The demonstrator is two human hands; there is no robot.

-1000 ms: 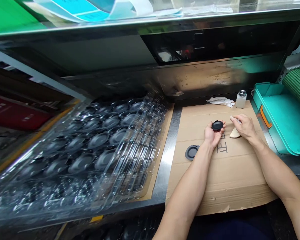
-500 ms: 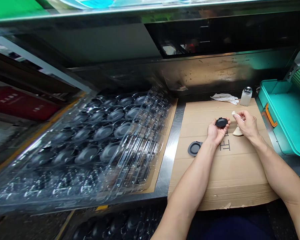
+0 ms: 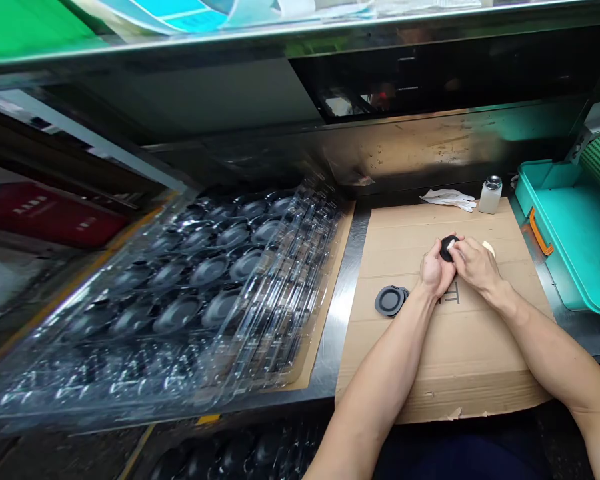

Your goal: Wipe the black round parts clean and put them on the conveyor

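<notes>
Cardboard sheet (image 3: 445,347) on steel bench | left hand (image 3: 436,272) — grips black cap (image 3: 447,245) | right hand (image 3: 473,263) — pinches white bit (image 3: 451,245)

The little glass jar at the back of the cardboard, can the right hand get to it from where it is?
Probably yes. The jar stands in the open at the cardboard's far edge, beyond the right hand, with bare cardboard between them. But that hand is pressing something small and white against the black disc.

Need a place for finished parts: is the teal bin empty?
Apparently empty: the teal bin shows only bare floor, though its right side is cut off.
</notes>
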